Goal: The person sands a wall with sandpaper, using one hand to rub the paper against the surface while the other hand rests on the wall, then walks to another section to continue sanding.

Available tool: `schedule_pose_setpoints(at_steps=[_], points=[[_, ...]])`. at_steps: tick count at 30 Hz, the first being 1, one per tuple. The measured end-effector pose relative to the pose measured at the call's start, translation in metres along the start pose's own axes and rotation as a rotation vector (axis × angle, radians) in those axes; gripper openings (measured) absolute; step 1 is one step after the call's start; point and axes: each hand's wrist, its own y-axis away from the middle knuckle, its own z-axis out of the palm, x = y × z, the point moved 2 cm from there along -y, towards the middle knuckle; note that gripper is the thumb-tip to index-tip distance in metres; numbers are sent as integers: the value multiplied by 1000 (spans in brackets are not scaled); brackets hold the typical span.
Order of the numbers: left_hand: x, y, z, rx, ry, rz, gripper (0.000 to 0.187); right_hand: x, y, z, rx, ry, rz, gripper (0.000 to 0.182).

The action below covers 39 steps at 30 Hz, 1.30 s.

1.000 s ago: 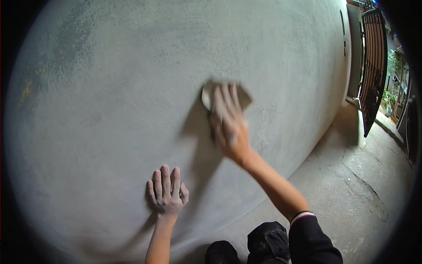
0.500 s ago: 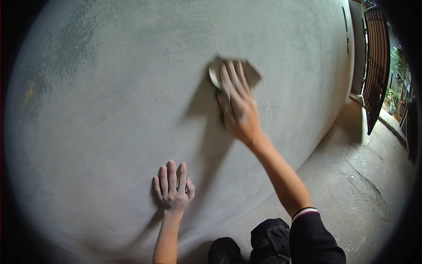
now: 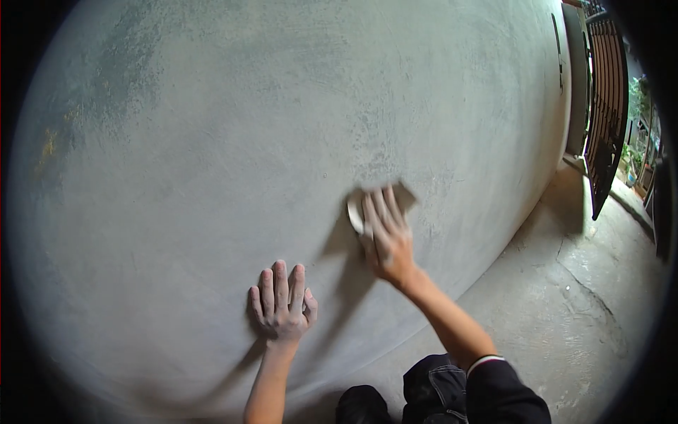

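Grey plaster covers the wall (image 3: 212, 141), and against it a pale sheet of sandpaper (image 3: 404, 196) is pressed by the right hand (image 3: 387, 237). Compared with half a second before, this hand and the sheet are found much lower on the wall, nearer to its bottom edge where the concrete floor (image 3: 565, 318) begins; the forearm is bent more and the dark sleeve (image 3: 501, 392) is seen lower in the picture. The left hand (image 3: 282, 304) is almost unchanged, only slightly lower, and it is laid flat on the wall with the fingers spread and nothing held in it. Most of the sandpaper is hidden under the right fingers, so only its upper corners are visible, and its true shape cannot be told. The fingers of the right hand are stretched out flat over the sheet, not curled around it; the sheet is kept between palm and wall. At the right edge a dark metal gate (image 3: 607, 106) is cut off by the round frame, and the plants behind it are blurred.
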Motion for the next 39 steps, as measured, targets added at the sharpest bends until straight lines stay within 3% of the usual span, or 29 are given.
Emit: schedule_pose_setpoints(at_steps=[2,6,8,12,15,18,22,24,26,30,32,34,36,39], points=[[2,0,1,-9,-30,17,44,-5,-4,-11,-17,-47,-26,54],[5,2,1,-2,-50,1,44,5,-120,-32,200,-52,-103,58],[6,0,2,9,-34,-41,44,6,-129,-31,271,-34,-86,55],[4,-2,0,-7,-36,-42,43,-16,5,5,30,54,-38,49],[3,-1,0,-13,-55,-1,45,-7,-49,-13,71,-152,-43,52],[3,1,5,21,-74,-9,45,6,-127,-34,306,-87,63,54],[3,1,2,16,-52,-16,45,-10,-59,-4,250,-103,57,53],[5,1,2,4,-56,-13,45,-23,-10,5,10,23,-14,56],[5,3,2,7,-56,-13,45,-4,-58,-18,118,-143,4,56],[9,-3,2,17,-58,-57,45,3,-142,-37,344,-121,92,53],[8,-4,0,9,-49,-56,45,-6,-97,-19,256,-107,-11,54],[8,-4,-1,10,-48,-60,45,-30,-20,-3,-16,-100,1,57],[7,-2,2,-2,-42,-66,45,-23,-24,-13,-32,-177,-2,56],[8,-2,4,23,-47,-62,45,-12,-98,-32,257,-252,78,57]])
